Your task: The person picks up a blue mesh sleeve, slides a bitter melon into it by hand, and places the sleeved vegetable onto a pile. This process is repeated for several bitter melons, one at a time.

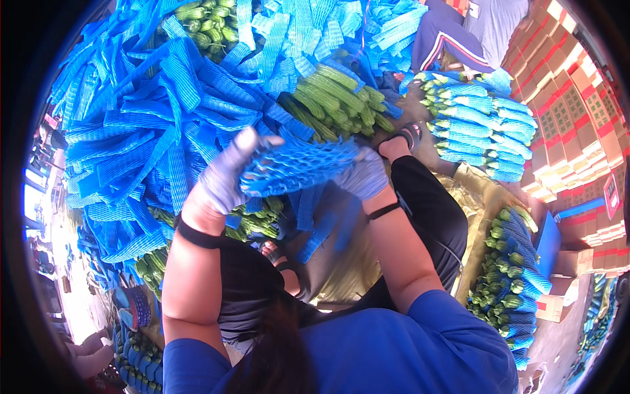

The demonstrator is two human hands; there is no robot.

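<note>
Between my two hands a blue foam net sleeve (295, 168) is stretched sideways, its mesh pulled wide. My left hand (226, 172), in a pale glove, grips the left end with the thumb side up. At the right end my right hand (365, 175), also gloved, is closed around the netting, its fingers partly hidden and a little blurred. Whether a vegetable lies inside the sleeve I cannot tell. Just beyond my right hand lies a pile of long, ridged green gourds (335, 95). A large heap of flat blue net sleeves (151, 125) spreads beyond my left hand.
Sleeved gourds (482, 121) are stacked in rows at the far right. Another sleeved stack (508, 276) stands beside my right knee on yellow sheeting (476, 190). Cardboard boxes (564, 111) are piled along the right. A person's dark-clothed leg (446, 36) shows at the far side.
</note>
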